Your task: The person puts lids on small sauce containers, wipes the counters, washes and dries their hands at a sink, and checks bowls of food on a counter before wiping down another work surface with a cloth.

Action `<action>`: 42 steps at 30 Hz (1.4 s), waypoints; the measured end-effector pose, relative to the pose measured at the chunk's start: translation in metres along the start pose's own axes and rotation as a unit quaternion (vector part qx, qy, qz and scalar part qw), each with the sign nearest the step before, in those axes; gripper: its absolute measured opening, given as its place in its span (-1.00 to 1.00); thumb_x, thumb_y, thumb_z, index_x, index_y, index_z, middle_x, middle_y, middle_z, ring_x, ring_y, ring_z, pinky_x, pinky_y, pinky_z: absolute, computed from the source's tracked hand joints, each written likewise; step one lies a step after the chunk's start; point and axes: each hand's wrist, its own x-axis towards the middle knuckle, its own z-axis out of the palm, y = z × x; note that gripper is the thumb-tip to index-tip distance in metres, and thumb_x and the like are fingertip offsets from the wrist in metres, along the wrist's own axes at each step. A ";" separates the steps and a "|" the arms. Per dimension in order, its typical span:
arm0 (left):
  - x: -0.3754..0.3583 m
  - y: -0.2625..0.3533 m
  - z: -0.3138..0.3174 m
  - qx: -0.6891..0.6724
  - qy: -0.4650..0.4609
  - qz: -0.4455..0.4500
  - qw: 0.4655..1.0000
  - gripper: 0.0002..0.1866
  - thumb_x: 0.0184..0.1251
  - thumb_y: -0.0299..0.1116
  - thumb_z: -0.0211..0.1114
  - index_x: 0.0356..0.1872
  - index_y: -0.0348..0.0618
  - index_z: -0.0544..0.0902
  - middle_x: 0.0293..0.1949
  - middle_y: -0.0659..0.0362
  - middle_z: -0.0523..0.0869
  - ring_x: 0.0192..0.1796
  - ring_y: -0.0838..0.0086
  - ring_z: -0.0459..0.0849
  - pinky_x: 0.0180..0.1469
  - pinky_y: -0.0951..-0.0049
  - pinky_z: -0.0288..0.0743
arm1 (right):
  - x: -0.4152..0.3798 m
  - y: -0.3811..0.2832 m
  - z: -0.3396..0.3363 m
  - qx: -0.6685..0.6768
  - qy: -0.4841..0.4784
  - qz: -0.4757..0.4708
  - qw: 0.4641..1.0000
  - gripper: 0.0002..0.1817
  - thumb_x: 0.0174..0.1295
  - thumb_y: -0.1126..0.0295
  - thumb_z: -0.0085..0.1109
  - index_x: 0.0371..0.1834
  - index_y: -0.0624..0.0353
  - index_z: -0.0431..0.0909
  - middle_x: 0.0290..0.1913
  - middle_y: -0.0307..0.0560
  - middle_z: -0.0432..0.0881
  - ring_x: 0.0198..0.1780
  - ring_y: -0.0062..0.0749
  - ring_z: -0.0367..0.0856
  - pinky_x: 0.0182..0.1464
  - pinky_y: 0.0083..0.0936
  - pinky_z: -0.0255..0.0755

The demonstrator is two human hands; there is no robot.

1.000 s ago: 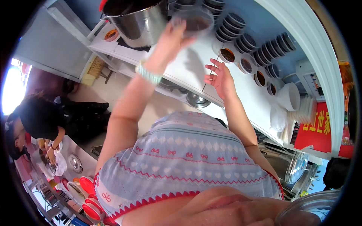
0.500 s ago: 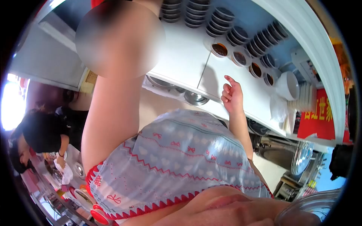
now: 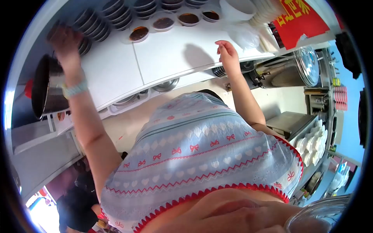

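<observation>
My left hand (image 3: 66, 44), blurred by motion, is at the far left end of the counter (image 3: 105, 70), against the leftmost stacked tubs (image 3: 83, 46). Its fingers are smeared over something dark there, and I cannot tell whether they grip it. A wristband (image 3: 75, 89) circles that wrist. My right hand (image 3: 228, 54) hovers above the counter's front edge with nothing in it, index finger reaching out and the others loosely bent. Further back stands a row of round clear tubs of dark sauce, including one at the left (image 3: 138, 34) and another beside it (image 3: 163, 24).
Stacked dark tubs (image 3: 116, 15) line the back of the counter. At right are a white bowl (image 3: 237, 8), a clear plastic bag (image 3: 244, 35) and a red sign (image 3: 301, 23). A dark pan (image 3: 48, 87) sits at left; a large steel pot (image 3: 279, 70) stands right. Another person (image 3: 75, 209) is lower left.
My left arm, earlier large and close to the camera with its hand obscured, now stretches left to the stacked tubs. The view has turned; my right hand keeps its pose over the counter.
</observation>
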 end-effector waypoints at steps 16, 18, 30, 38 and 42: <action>-0.296 0.116 0.230 -0.149 -0.312 -0.402 0.848 -0.80 0.47 -0.40 0.12 -0.01 -0.22 0.60 -0.24 0.27 0.62 -0.34 0.69 0.52 -0.23 0.64 0.50 | 0.087 0.028 -0.180 -0.453 0.064 -0.355 0.815 -0.71 0.10 0.32 0.34 -0.13 0.16 0.59 -0.09 0.04 0.62 0.02 0.01 0.55 0.04 -0.19 0.46; -0.307 0.108 0.254 -0.151 -0.335 -0.388 0.845 -0.77 0.45 -0.34 0.15 0.02 -0.19 0.60 -0.17 0.22 0.66 -0.24 0.61 0.61 -0.13 0.58 0.54 | 0.087 0.048 -0.183 -0.481 0.031 -0.281 0.830 -0.67 0.05 0.30 0.39 -0.14 0.13 0.57 -0.08 -0.01 0.61 0.04 -0.01 0.52 0.03 -0.17 0.45; -0.300 0.103 0.424 0.150 -0.323 -0.060 0.932 0.04 0.02 0.00 0.50 0.38 -0.45 0.15 0.21 -0.31 0.41 0.25 -0.16 0.42 0.28 0.14 0.35 | 0.123 0.039 -0.191 -0.395 -0.011 -0.318 0.862 -0.79 0.18 0.31 0.20 -0.12 0.01 0.62 -0.14 -0.03 0.66 -0.14 -0.02 0.63 -0.13 -0.21 0.46; -0.308 0.103 0.437 0.245 -0.297 -0.062 0.921 0.24 -0.13 -0.05 0.56 0.47 -0.35 -0.09 0.30 -0.22 0.31 0.26 -0.10 0.37 0.32 0.01 0.19 | 0.153 0.019 -0.178 -0.498 -0.157 -0.152 0.839 -0.69 0.22 0.17 0.19 -0.07 0.12 0.60 -0.30 0.05 0.66 -0.19 -0.01 0.64 -0.11 -0.24 0.52; -0.304 0.106 0.432 0.223 -0.306 -0.039 0.925 0.22 -0.14 -0.09 0.57 0.48 -0.25 -0.07 0.23 -0.14 0.37 0.27 0.00 0.40 0.30 -0.01 0.21 | 0.166 0.040 -0.187 -0.452 -0.156 -0.264 0.838 -0.65 0.17 0.17 0.28 -0.08 0.15 0.60 -0.27 0.03 0.67 -0.19 -0.11 0.66 -0.10 -0.31 0.51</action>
